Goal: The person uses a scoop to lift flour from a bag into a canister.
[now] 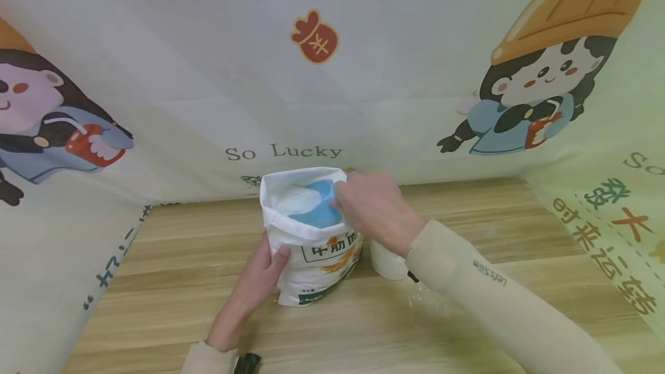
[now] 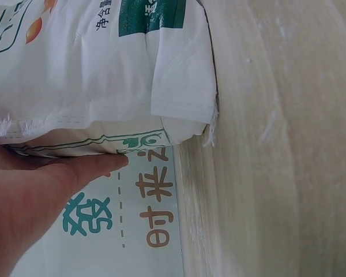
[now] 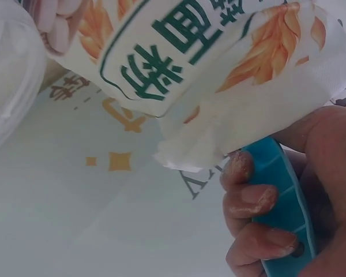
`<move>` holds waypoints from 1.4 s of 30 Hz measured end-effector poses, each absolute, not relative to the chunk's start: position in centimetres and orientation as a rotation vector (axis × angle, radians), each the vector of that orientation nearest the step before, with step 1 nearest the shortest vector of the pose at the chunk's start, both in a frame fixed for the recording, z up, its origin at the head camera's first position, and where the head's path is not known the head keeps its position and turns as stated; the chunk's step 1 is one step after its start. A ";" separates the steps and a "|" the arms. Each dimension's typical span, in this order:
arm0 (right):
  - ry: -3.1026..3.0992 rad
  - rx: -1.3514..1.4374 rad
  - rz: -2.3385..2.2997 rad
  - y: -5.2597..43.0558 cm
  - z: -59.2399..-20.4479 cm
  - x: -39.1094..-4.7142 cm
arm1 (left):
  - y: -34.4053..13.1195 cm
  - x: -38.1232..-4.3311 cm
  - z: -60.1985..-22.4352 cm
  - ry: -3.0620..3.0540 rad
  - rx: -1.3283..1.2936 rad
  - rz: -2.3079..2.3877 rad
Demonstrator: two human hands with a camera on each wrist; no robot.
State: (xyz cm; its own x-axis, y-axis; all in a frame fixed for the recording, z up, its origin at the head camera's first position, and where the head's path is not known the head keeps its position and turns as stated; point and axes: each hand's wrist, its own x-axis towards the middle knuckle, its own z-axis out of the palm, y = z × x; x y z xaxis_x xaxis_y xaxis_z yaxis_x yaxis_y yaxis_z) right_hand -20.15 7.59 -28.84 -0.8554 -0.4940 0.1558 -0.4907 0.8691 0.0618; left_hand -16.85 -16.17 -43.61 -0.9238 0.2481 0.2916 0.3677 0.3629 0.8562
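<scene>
A white flour bag (image 1: 296, 276), its top edge folded open, stands on the wooden tabletop. My left hand (image 1: 262, 270) grips its left side, thumb on the front; the left wrist view shows fingers against the bag's lower face (image 2: 115, 98). A blue plastic scoop (image 1: 323, 215) is inside the bag mouth beside white flour (image 1: 298, 201). My right hand (image 1: 376, 206) holds the scoop's ribbed handle (image 3: 282, 202) at the right rim, with white powder on the fingers. The scoop's lower part is hidden in the bag.
Right of the bag, partly behind my right forearm, stands a round whitish translucent container (image 1: 387, 261). Something clear and crinkled (image 1: 428, 305) lies near it on the table (image 1: 182, 281). A printed cloth (image 1: 208, 74) hangs behind and at both sides.
</scene>
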 end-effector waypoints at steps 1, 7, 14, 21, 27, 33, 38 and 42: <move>-2.873 0.767 -0.025 7.7 -29.0 -20.2 | -16.2 -16.8 -43.6 -2.499 -0.567 -1.615; -2.831 0.803 0.015 8.3 -29.8 -20.1 | -16.2 -16.7 -43.5 -2.516 -0.547 -1.605; -2.771 0.825 0.086 9.0 -30.6 -19.9 | -16.2 -16.7 -43.4 -2.537 -0.522 -1.590; -2.682 0.823 0.206 9.6 -31.6 -19.7 | -16.2 -16.7 -43.4 -2.534 -0.524 -1.598; -2.589 0.824 0.282 10.2 -32.6 -19.5 | -16.1 -16.7 -43.3 -2.546 -0.519 -1.577; -2.572 0.828 0.376 10.4 -33.3 -19.6 | -16.2 -16.6 -43.3 -2.548 -0.523 -1.574; -2.558 0.821 0.445 10.6 -33.7 -19.8 | -16.2 -16.6 -43.2 -2.556 -0.519 -1.596; -2.548 0.819 0.471 10.8 -34.0 -20.0 | -16.2 -16.6 -43.2 -2.552 -0.526 -1.614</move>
